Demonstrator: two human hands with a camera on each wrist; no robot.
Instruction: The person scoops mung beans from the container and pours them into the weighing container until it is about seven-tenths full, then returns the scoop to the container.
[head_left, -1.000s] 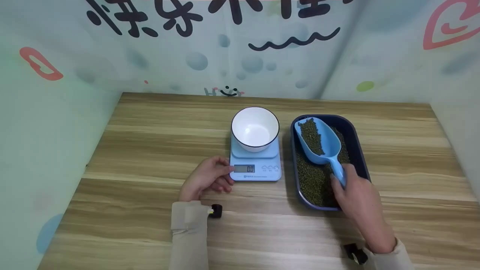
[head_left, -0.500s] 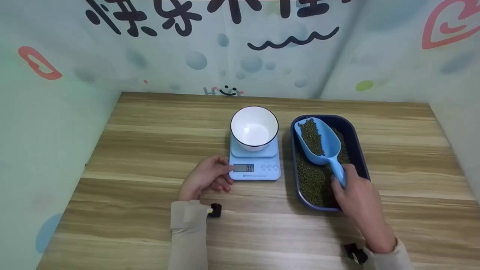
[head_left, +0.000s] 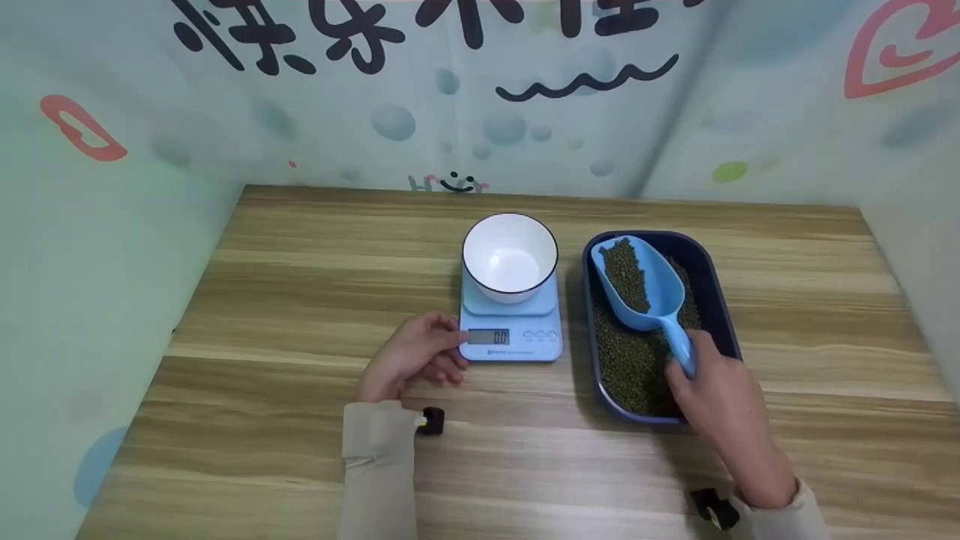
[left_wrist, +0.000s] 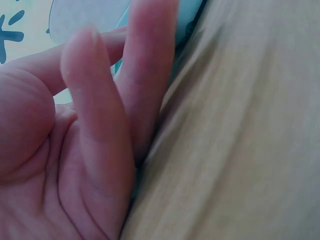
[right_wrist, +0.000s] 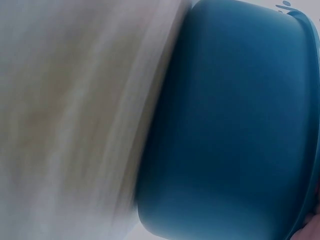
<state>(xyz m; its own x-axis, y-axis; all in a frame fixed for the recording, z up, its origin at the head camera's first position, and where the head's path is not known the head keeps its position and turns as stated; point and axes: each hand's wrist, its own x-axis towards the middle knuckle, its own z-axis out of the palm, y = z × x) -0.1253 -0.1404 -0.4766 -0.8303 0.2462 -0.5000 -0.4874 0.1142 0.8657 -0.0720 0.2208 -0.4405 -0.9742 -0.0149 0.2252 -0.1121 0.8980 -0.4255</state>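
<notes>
One smooth, rounded scoop (head_left: 664, 281): we saw the right hand (head_left: 724, 397) gripping it.
Oblong tray (head_left: 711, 300): sat below, at three o'clock from the scale (head_left: 517, 319).
Left hand (head_left: 416, 349): loose fingers touched the scale's eight-o'clock edge.

In the middle of the frame I see a white bowl (head_left: 510, 251) with a thin dark rim, and under it a light blue scale (head_left: 536, 351). At the right, the tray (head_left: 709, 292) is dark blue, the grains (head_left: 630, 367) are green-brown, and the scoop (head_left: 664, 285) is light blue. The table (head_left: 300, 300) carries brown and pale wood streaks, and the pale wall (head_left: 337, 135) at the top has black writing (head_left: 472, 26), blue spots (head_left: 505, 128) and a pink heart (head_left: 900, 60).
</notes>
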